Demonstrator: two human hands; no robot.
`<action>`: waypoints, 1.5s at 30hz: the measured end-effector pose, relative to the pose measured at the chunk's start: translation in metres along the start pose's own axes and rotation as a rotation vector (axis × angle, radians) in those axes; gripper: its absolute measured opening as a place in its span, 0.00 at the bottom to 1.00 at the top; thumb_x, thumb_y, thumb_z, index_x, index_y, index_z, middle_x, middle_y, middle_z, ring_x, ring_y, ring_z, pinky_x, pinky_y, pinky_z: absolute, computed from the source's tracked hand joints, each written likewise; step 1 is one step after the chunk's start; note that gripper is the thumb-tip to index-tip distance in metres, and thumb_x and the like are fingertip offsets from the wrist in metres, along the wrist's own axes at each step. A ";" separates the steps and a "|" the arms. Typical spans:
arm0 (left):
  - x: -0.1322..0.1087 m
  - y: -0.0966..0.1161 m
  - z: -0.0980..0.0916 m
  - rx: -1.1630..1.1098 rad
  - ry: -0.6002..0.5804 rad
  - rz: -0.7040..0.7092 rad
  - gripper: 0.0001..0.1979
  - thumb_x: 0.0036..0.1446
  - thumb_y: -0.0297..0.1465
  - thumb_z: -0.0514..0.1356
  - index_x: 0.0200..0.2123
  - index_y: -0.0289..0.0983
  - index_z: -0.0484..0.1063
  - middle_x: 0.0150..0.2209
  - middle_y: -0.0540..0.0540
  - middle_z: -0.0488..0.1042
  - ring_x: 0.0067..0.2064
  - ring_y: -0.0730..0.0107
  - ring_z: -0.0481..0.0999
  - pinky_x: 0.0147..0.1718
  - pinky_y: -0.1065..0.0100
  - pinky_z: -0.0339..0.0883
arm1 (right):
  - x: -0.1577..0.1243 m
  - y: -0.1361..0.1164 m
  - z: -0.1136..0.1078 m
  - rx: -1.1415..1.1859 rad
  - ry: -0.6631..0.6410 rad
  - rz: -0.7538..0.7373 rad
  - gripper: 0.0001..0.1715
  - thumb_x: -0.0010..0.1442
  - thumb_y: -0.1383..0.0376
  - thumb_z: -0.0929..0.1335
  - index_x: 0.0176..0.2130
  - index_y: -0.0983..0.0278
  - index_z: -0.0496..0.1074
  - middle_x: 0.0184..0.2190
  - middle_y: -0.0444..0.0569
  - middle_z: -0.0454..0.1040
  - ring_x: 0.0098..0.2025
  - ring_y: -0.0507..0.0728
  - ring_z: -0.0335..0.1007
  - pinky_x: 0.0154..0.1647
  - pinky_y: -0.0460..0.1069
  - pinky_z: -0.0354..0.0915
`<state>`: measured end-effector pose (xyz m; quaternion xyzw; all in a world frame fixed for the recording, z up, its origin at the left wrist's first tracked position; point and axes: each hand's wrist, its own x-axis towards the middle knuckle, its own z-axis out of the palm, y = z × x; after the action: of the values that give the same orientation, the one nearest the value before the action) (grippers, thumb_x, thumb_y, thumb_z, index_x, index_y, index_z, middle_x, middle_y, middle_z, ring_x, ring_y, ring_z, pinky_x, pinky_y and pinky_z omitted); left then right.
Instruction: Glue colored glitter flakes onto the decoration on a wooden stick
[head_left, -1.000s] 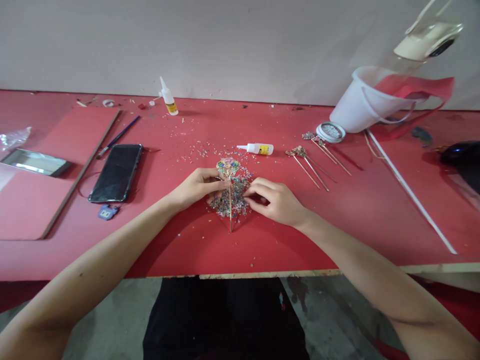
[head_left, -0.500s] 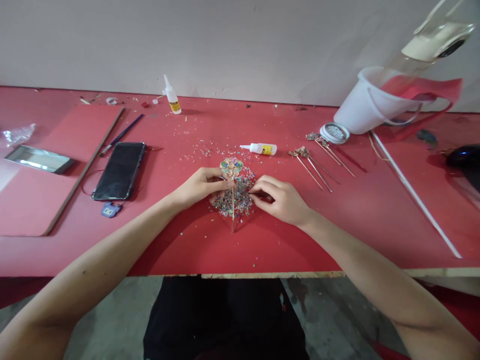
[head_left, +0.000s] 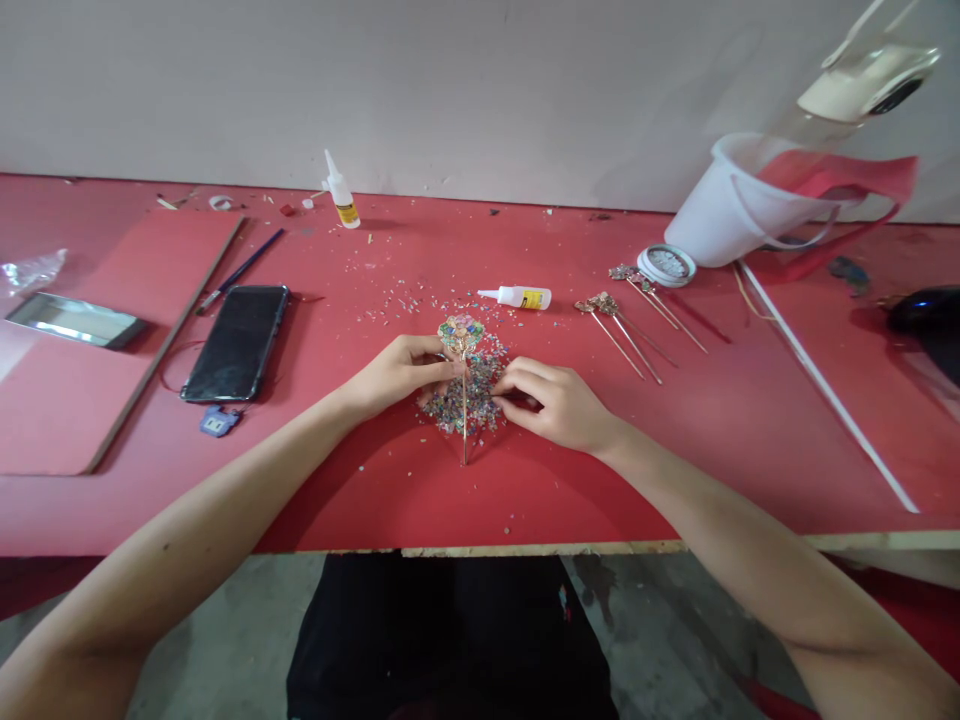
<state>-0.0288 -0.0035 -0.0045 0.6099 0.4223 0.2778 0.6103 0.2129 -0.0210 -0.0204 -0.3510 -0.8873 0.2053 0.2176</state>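
Between the thumb and fingers of my left hand (head_left: 401, 375) is a gold hairpin (head_left: 464, 420), its flower-shaped head of coloured pieces pointing away from me and its thin stem toward the table's near edge. Under it spreads a pile of tiny multicoloured chips (head_left: 484, 400). My right hand (head_left: 555, 400) is at the pile's right side, thumb and fingertips pinched together at the chips. Whatever is between those fingertips is too small to make out. Beyond the pile, a small glue bottle (head_left: 525, 297) with a yellow label lies on its side.
Several finished-looking hairpins (head_left: 619, 325) lie to the right, near a round white container (head_left: 666, 265) and a white bucket (head_left: 720, 205). Leftward are a phone (head_left: 236, 345), a paintbrush (head_left: 244, 268) and a red board (head_left: 120, 350). Another glue bottle (head_left: 343, 192) stands near the wall.
My right hand has shifted slightly left and down along the chips, its fingertips still pinched. The left hand keeps its hold on the hairpin; the whole view has moved slightly.
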 end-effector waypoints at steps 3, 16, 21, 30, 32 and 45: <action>0.000 0.001 0.000 0.000 0.002 -0.005 0.10 0.56 0.34 0.63 0.30 0.32 0.73 0.21 0.52 0.69 0.17 0.82 0.65 0.17 0.77 0.60 | 0.000 0.000 -0.001 0.003 0.013 0.012 0.06 0.63 0.65 0.65 0.38 0.63 0.71 0.36 0.48 0.73 0.33 0.50 0.68 0.34 0.47 0.64; -0.001 0.005 0.001 0.006 -0.004 -0.012 0.09 0.56 0.33 0.62 0.29 0.32 0.72 0.20 0.52 0.69 0.17 0.82 0.64 0.17 0.77 0.59 | 0.000 0.001 -0.002 0.007 0.027 0.006 0.06 0.63 0.64 0.65 0.37 0.64 0.71 0.36 0.48 0.72 0.33 0.51 0.68 0.34 0.47 0.64; -0.001 0.005 0.001 -0.003 -0.008 -0.011 0.09 0.56 0.33 0.63 0.29 0.32 0.72 0.20 0.52 0.69 0.17 0.82 0.64 0.18 0.77 0.60 | -0.001 0.002 -0.005 0.015 0.031 0.013 0.06 0.63 0.64 0.65 0.37 0.63 0.71 0.36 0.48 0.72 0.32 0.50 0.67 0.34 0.47 0.64; -0.001 0.005 0.001 -0.001 -0.009 -0.013 0.12 0.55 0.36 0.64 0.28 0.32 0.71 0.20 0.52 0.69 0.17 0.82 0.64 0.18 0.77 0.60 | 0.000 0.002 -0.003 0.003 0.025 -0.007 0.05 0.63 0.65 0.65 0.37 0.64 0.71 0.35 0.48 0.72 0.32 0.50 0.67 0.33 0.47 0.63; -0.001 0.005 0.001 -0.004 -0.008 -0.017 0.12 0.55 0.36 0.64 0.28 0.32 0.71 0.20 0.52 0.69 0.17 0.82 0.64 0.18 0.77 0.60 | 0.000 0.002 -0.003 0.001 0.028 -0.021 0.05 0.64 0.65 0.65 0.37 0.64 0.71 0.34 0.47 0.71 0.31 0.50 0.66 0.33 0.46 0.63; -0.001 0.005 0.001 -0.012 -0.013 -0.005 0.12 0.55 0.36 0.64 0.28 0.32 0.71 0.20 0.52 0.69 0.17 0.82 0.64 0.18 0.76 0.59 | 0.000 0.001 -0.004 0.086 0.053 -0.006 0.04 0.63 0.65 0.66 0.37 0.63 0.71 0.34 0.47 0.71 0.30 0.50 0.65 0.31 0.47 0.62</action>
<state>-0.0275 -0.0042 0.0003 0.6071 0.4183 0.2749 0.6171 0.2158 -0.0197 -0.0180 -0.3441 -0.8726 0.2331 0.2565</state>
